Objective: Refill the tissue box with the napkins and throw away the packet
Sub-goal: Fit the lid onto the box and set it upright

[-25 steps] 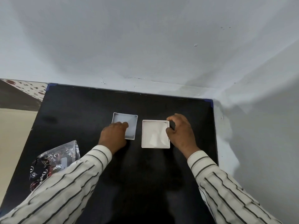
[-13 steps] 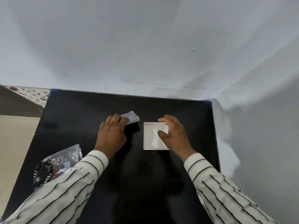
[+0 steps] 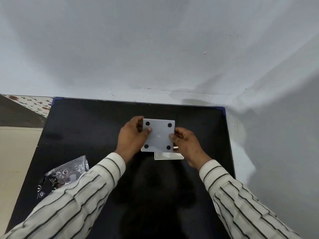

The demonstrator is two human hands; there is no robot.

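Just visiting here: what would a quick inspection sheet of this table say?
Surface: black table, set into a wall corner.
Job's things: grey panel with four dark dots held over the white box, whose near edge shows; crumpled packet at left.
Clutter: nothing seen.
Hands: left hand and right hand each pinch one side of the panel.
Cables: nothing seen.
Surroundings: pale walls; patterned floor far left.

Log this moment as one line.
left hand: pinches cover | right hand: pinches cover | tissue box: beneath cover, on table | packet: lying left on table
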